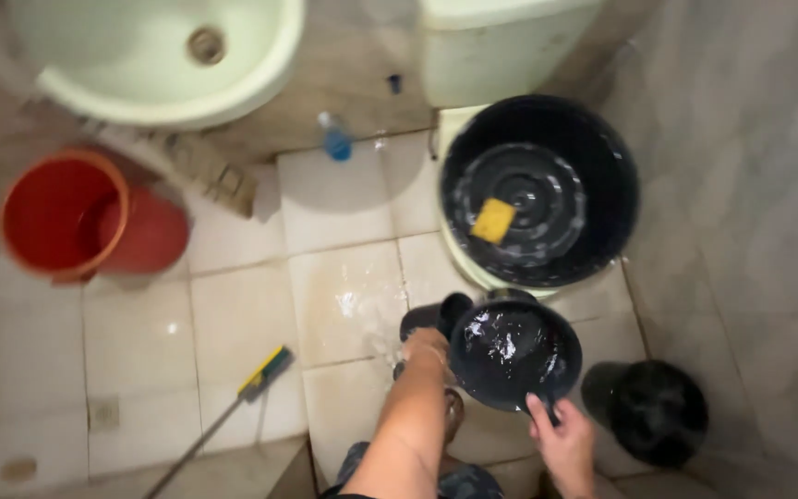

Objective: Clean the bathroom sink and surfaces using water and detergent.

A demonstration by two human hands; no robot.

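The left hand (pixel 427 349) is clenched on the handle of a dark water scoop (pixel 513 353), while the right hand (pixel 561 442) grips its near rim; the scoop, wet inside, sits just below the big black bucket (pixel 539 189) holding a yellow sponge (pixel 493 220), handle pointing left; a blue-capped bottle (pixel 335 139), seemingly unlabelled, stands near the wall.

Wet white tiled floor (pixel 233 314) with red bucket (pixel 62 214), long-handled brush (pixel 265 371), black bin (pixel 648 411), perhaps a small bottle (pixel 335 139).
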